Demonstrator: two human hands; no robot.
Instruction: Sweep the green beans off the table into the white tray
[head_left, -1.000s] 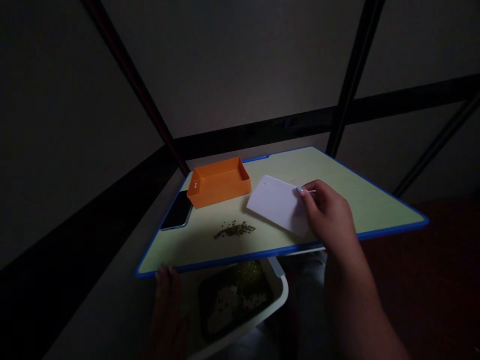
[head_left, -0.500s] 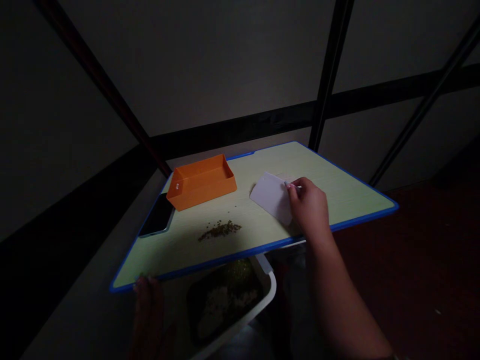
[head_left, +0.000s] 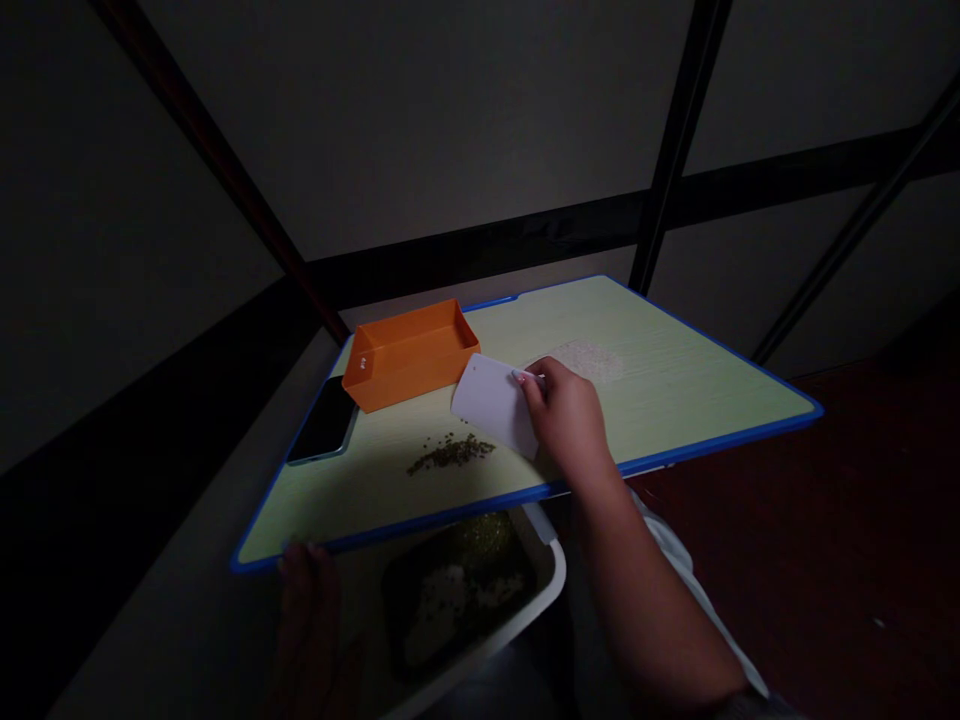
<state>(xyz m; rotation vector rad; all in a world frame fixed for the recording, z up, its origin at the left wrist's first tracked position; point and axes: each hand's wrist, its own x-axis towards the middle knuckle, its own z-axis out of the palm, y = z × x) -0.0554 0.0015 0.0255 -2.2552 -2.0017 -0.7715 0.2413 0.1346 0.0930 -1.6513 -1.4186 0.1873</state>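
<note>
My right hand [head_left: 574, 415] pinches a white card [head_left: 495, 400] by its right side. The card leans low over the pale green board [head_left: 675, 400] with the blue rim, just in front of the orange open box [head_left: 412, 370]. Left of and nearer than the card lies a small heap of brown grains [head_left: 454, 452], some scattered loose. A patch of pale fine grains [head_left: 589, 360] is behind my right hand. My left hand [head_left: 307, 600], dim, has its fingers stretched out against the board's front left edge.
A dark phone [head_left: 324, 420] lies on the board left of the orange box. Below the front edge is a white-rimmed bin [head_left: 556, 580] with dark and pale matter inside. Wall panels [head_left: 465, 120] stand right behind the board.
My right hand has moved left with the white card, now near the box and brown grains. The pale patch has come into view. My left hand stays at the edge; the view shifted slightly.
</note>
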